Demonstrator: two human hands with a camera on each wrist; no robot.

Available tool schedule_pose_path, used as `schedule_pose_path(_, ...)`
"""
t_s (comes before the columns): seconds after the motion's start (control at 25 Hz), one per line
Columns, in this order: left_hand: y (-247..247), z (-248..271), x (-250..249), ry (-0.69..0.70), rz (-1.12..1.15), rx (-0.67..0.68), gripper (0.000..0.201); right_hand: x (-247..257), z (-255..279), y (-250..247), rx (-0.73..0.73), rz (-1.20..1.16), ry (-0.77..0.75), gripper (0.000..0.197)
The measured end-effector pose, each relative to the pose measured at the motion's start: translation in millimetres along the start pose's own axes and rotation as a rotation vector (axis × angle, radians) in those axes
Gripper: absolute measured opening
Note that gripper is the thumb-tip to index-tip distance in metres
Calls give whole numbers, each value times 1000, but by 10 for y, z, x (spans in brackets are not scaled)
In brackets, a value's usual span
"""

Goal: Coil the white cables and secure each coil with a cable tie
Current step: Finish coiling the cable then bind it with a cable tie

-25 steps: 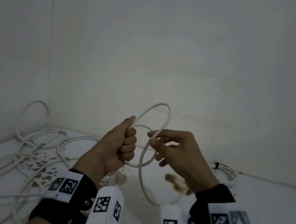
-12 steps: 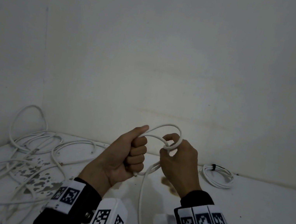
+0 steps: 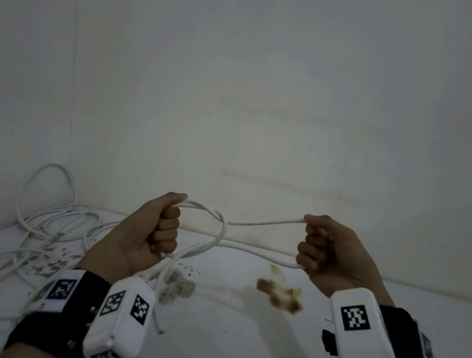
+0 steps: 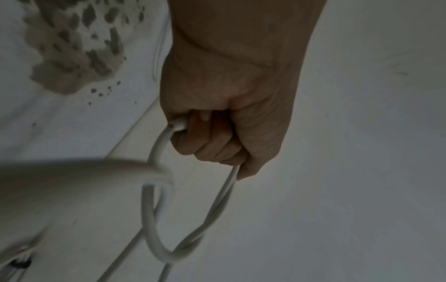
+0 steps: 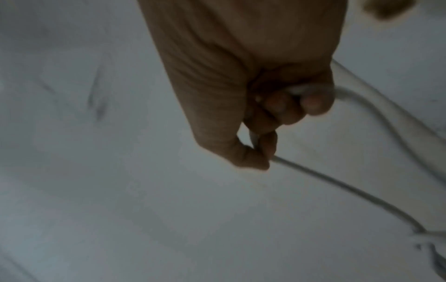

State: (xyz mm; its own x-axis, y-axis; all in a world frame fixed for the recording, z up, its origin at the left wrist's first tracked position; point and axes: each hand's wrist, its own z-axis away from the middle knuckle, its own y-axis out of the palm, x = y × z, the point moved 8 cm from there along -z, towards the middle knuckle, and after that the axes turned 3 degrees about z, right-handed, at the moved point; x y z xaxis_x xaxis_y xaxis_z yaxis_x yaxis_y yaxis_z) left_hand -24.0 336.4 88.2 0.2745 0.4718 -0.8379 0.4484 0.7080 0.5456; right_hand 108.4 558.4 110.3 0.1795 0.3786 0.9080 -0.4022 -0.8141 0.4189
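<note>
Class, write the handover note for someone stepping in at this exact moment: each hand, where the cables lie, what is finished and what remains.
Left hand: fist round the white cable, holding a small loop.
Right hand: grips the same cable, which is stretched between the hands and crosses itself near the left fist.
Loose cables: in a tangle on the white surface, at left.
Done: one small loop started, nothing tied on this cable.
Left: finish coiling, add a tie, then do the tangle. No cable tie can be made out in any view.

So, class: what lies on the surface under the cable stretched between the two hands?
Under the white cable lies the white surface, with a brown stain and grey flecks. The left hand and right hand cover whatever lies beneath them.
</note>
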Motion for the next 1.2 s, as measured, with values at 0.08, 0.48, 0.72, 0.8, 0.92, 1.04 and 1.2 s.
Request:
schedule_pose_path(0.08, -113, -42, 22, -4, -13, -28, 58, 143, 24, -105, -70, 165, -94, 26)
schedule_pose_path(0.48, -517, -145, -148, 122, 446, -171, 67, 159, 395, 549, 232, 1090, -322, 20)
schedule_pose_path(0.72, -391, -171, -180, 227, 413, -236, 53, 37, 559, 988, 113, 1780, -600, 27)
schedule_pose_path(0.8, -315, -180, -138, 233, 336, -239, 49, 54, 644, 1144, 22, 1870, -712, 25)
schedule_pose_path(0.92, -199, -173, -37, 206, 259, -240, 48, -30, 804, 1361, 86, 1870, -806, 13)
schedule_pose_path(1.04, -30, -110, 55, 162, 207, -255, 48, -305, 886, 1508, 344, 1858, -778, 9)
schedule_pose_path(1.2, 202, 24, 164, 84, 52, -200, 45, -474, 853, 1534, 622, 1564, -616, 10)
